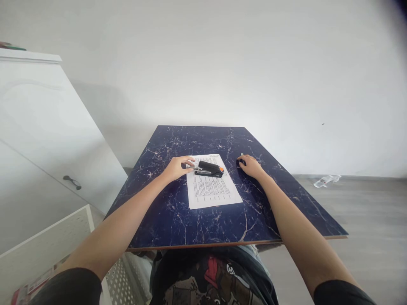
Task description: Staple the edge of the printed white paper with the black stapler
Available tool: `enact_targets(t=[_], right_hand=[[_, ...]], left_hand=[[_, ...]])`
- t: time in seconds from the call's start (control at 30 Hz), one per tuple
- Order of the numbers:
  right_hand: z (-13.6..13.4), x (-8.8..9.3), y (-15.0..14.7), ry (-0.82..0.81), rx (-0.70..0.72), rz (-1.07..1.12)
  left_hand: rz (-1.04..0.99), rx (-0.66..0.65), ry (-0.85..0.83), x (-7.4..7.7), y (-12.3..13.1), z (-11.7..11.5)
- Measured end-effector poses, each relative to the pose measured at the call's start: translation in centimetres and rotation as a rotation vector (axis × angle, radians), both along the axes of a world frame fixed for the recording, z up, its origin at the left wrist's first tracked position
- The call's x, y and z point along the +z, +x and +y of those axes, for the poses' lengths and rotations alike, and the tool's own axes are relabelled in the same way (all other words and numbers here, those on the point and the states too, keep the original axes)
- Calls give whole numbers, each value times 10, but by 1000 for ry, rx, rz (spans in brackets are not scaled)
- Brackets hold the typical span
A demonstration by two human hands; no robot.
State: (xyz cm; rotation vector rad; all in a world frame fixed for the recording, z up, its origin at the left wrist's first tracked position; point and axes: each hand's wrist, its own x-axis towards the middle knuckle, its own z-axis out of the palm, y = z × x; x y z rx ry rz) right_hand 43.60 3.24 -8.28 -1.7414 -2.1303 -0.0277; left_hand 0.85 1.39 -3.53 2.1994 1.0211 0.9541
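A black stapler (pixel 210 169) with an orange part at its right end lies on printed sheets of paper (pixel 211 190). Its top stands apart from its base, and a silver metal strip shows between them. My left hand (pixel 178 168) is at the stapler's left end, with thumb and fingertips closed around the metal tip over the paper's left edge. To the right of the paper, my right hand (pixel 252 166) rests low over the table with its fingers curled down. A small pale bit (pixel 242 154) shows by those fingers; what they hold, if anything, is hidden.
The dark blue marble-patterned table (pixel 203 231) reaches back to a white wall. At left stand a white cabinet (pixel 41 127) with a dark handle and a white perforated rack (pixel 92 216). A clear plastic item (pixel 327 181) lies on the floor at right.
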Motion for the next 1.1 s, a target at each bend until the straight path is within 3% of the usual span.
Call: enact_targets(t=[0.13, 0.43, 1.1], right_hand=[[0, 0, 0, 1, 5, 4], [0, 1, 1, 1, 14, 9], [0, -1, 2, 2, 13, 7]], left_hand=[[62, -6, 28, -2, 0, 1], [-94, -46, -37, -6, 0, 4], [-89, -57, -89, -6, -1, 4]])
